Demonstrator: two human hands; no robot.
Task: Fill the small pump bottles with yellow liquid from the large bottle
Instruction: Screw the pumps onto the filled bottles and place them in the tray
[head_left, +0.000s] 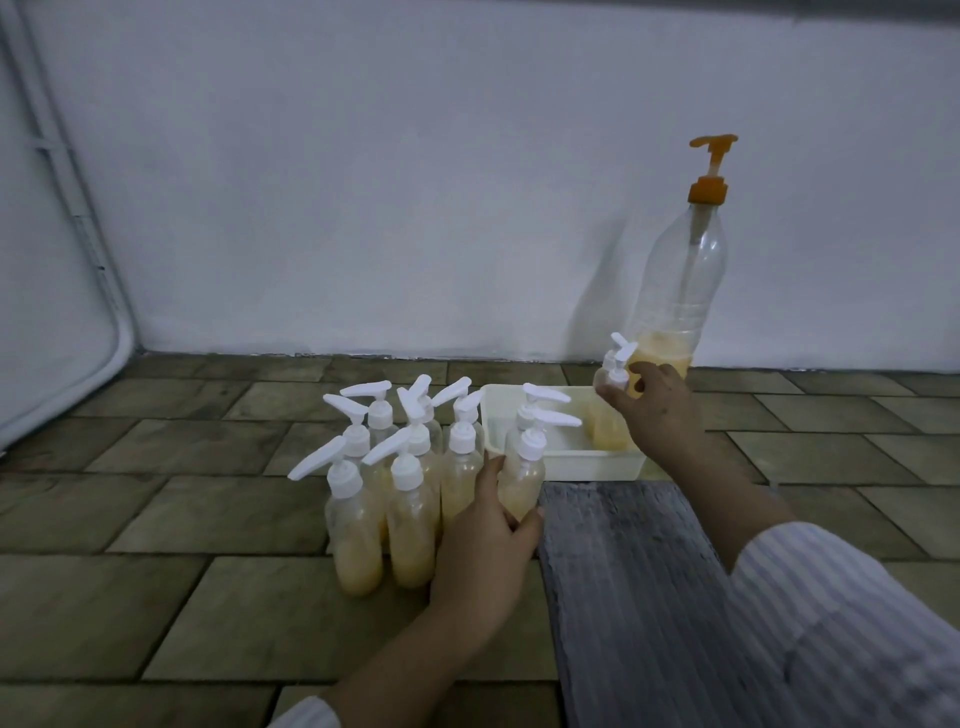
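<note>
A tall clear bottle (675, 291) with an orange pump stands by the wall, yellow liquid low in its base. Several small pump bottles (405, 499) with white heads and yellow liquid stand grouped on the floor. My left hand (488, 540) grips one filled small bottle (522, 480) at the group's right edge. My right hand (649, 410) holds a small bottle (613, 376) by its neck above the white tray (592, 462). One more filled bottle (605, 428) stands in the tray, partly hidden behind my right hand.
A grey ribbed mat (639, 597) lies in front of the tray. The floor (182, 519) is tiled stone. A white wall (363, 182) runs close behind, with a white frame (78, 218) at the left.
</note>
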